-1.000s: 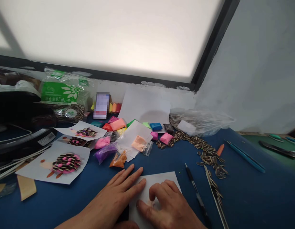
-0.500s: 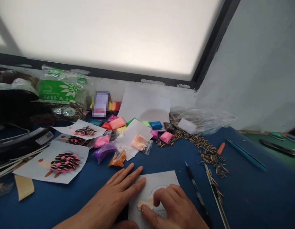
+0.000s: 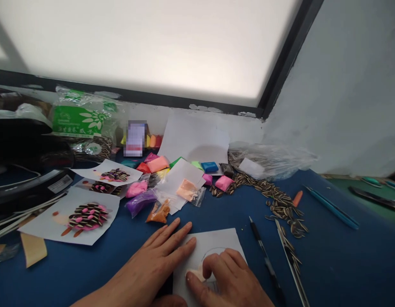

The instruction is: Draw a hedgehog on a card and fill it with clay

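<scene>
White paper lies nearest on the blue worktop, and the right hand is at work on it: thumb tip down on a flattened piece of peach clay, forefinger bent at the far edge, the two fingers apart with clay showing between them. That clay sits flat on the sheet, left of a curved pen line that arcs above the knuckles. Over on the left edge, the left hand lies flat, its fingers slightly apart and gripping nothing, forefinger resting across the paper. Just beside on the right, a black pen and, past it, a slim silver tool, with loose striped seeds trailing away behind.

Farther out on the left, a hedgehog picture wears seeds and pink dots, two more seeded pictures overlapping behind. Middle of the worktop now: bagged orange clay, a purple packet, a peach packet on white paper, a blue packet beyond. A blue tool lies far right. At the back, a green-labelled seed bag, a pixelated upright screen and, above them all, a bright frosted window
</scene>
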Tool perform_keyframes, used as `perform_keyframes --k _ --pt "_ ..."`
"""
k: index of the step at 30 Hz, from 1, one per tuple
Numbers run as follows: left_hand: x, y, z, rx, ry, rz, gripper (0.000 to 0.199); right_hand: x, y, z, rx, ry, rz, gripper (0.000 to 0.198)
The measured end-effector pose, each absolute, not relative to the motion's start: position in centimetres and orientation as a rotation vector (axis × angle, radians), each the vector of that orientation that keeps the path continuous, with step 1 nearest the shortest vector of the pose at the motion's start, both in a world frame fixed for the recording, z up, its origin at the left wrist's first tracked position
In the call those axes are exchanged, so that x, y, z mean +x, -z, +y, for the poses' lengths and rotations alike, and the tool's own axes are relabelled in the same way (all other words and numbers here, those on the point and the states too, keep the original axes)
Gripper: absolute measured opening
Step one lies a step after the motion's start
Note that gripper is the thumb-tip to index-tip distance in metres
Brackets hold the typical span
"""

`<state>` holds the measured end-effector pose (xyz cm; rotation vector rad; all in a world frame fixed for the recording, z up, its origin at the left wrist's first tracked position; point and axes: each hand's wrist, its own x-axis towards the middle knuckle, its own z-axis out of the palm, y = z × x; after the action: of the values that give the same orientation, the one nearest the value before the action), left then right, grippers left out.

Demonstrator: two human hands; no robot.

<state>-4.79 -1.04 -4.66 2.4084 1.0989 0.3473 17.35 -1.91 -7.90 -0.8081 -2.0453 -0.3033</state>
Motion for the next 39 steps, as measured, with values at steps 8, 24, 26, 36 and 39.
perform_keyframes --k 8,24,26,36,39 --pt "-4.6 5.5 -0.6 2.404 -0.308 1.098 0.097 17.8 7.6 -1.3 -0.738 0.342 -2.22 0.03" --pt "-5.2 4.6 -0.9 2.404 -0.47 1.062 0.098 20.9 3.6 -1.2 -0.849 0.32 -2.292 0.033" --pt "-5.3 4.6 -0.9 2.421 -0.489 1.041 0.093 20.7 4.4 -1.2 -0.838 0.328 -2.246 0.034" --pt "-5.5 3.7 -1.1 2.357 -0.531 0.98 0.077 18.3 8.0 -2.0 -0.857 0.304 -1.994 0.042" --pt "-5.7 3.1 -0.9 2.334 -0.525 0.995 0.066 17.5 8.8 -2.3 -0.909 0.318 -1.959 0.043"
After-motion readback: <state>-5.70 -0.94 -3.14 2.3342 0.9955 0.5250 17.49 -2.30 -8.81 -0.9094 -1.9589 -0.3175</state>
